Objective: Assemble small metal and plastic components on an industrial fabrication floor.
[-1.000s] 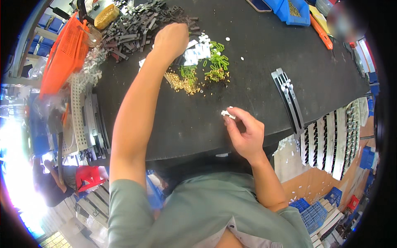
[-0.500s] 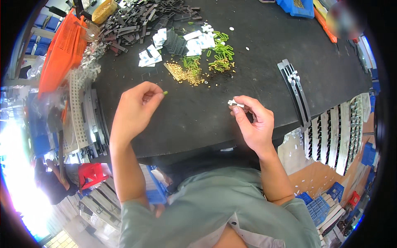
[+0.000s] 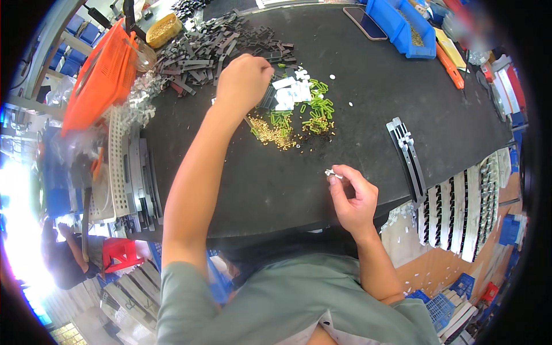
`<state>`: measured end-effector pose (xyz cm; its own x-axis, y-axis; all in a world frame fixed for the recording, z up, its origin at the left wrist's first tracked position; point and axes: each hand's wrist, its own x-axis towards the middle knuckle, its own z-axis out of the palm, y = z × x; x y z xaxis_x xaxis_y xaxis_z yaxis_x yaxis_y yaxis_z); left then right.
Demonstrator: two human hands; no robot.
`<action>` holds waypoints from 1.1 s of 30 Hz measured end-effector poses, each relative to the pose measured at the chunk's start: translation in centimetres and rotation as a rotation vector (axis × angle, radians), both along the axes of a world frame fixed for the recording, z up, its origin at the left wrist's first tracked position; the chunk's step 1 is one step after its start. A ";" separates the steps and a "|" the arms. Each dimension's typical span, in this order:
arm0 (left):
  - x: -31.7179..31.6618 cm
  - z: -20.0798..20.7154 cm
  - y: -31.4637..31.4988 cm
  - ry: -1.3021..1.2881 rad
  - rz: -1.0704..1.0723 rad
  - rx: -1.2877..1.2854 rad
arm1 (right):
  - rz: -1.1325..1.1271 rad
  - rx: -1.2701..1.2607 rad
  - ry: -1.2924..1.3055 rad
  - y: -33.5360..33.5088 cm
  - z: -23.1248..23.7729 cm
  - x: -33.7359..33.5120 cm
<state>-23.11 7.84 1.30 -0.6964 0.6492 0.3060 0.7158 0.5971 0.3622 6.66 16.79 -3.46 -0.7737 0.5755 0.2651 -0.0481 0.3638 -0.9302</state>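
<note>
My right hand point(image 3: 356, 200) pinches a small white plastic part point(image 3: 332, 173) between thumb and fingertips, just above the near part of the black table. Stretched far out, my left hand point(image 3: 244, 83) has its fingers curled in beside the heap of flat dark pieces point(image 3: 198, 57). Whatever is in those fingers is hidden. Right by it lie white cards point(image 3: 293, 95) and a neat row of dark plates point(image 3: 268, 99), partly covered by the hand. Green oval rings point(image 3: 322, 107) and small brass-coloured pieces point(image 3: 273, 135) are scattered nearer to me.
Two dark strips with metal fittings point(image 3: 407, 155) lie at the right. Blue bins point(image 3: 411, 34), a phone point(image 3: 365, 24) and an orange-handled tool point(image 3: 449, 66) sit far right. An orange basket point(image 3: 98, 80) and a yellow dish point(image 3: 164, 31) stand left. A person point(image 3: 66, 256) is beyond the left side.
My left hand has gone forward and right to the dark heap; the green piece it pinched no longer shows there. My right hand still holds the white part. The view has shifted.
</note>
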 end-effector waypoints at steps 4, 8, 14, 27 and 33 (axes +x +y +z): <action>-2.4 -2.0 3.2 0.072 0.040 -0.288 | -0.003 -0.005 0.047 0.1 -0.1 -0.1; -1.5 -1.3 3.7 0.049 0.065 -0.232 | -0.012 0.001 0.050 0.3 -0.2 -0.3; 2.5 0.9 -1.8 -0.139 0.189 0.066 | 0.036 -0.091 0.066 0.4 -0.2 -0.4; 10.5 0.0 -12.3 -0.154 0.237 0.478 | 0.068 -0.338 -0.035 0.1 0.7 0.3; 16.9 1.7 -15.0 -0.673 0.227 0.324 | 0.148 -0.590 -0.105 -1.3 3.7 1.7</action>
<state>-6.20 -7.17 3.00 -0.9045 0.4190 -0.0796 0.1529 0.4928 0.8566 8.40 15.52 0.23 -0.8612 0.4867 -0.1467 0.0437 -0.2167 -0.9753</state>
